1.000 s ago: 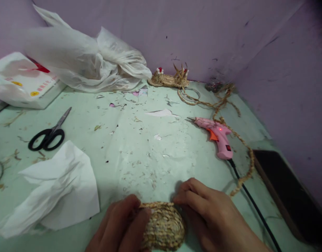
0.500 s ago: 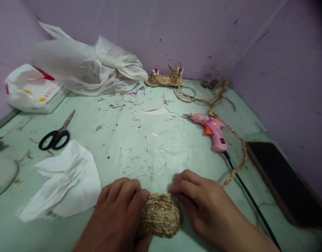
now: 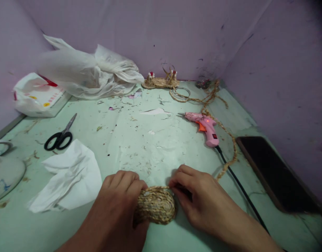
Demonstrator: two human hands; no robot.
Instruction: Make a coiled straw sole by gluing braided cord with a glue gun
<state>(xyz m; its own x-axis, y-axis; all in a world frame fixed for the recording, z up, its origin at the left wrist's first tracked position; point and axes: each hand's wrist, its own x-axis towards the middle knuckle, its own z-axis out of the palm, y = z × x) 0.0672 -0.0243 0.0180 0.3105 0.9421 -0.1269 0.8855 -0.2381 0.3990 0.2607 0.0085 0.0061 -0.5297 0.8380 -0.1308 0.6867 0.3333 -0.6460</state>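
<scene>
An oval sole of coiled straw braid (image 3: pixel 158 206) is held low over the table, near its front. My left hand (image 3: pixel 121 203) grips its left end, thumb below and fingers on top, hiding that part. At its upper right edge, my right hand (image 3: pixel 192 192) pinches the straw cord where it meets the coil. From behind that hand the loose braided cord (image 3: pixel 233 154) runs up the right side. Beyond it lies a pink hot glue gun (image 3: pixel 209 127), its small light glowing orange and its nozzle pointing left.
Black-handled scissors (image 3: pixel 62 134) and a crumpled white tissue (image 3: pixel 71 182) lie on the left. A dark phone (image 3: pixel 276 171) is at the right. Against the back wall stand a plastic bag (image 3: pixel 92 73) and a decorated straw piece (image 3: pixel 161 82).
The view has shifted slightly, so table items sit a little differently in the picture. Both hands keep their hold on the straw sole, which appears slightly higher and further left.
</scene>
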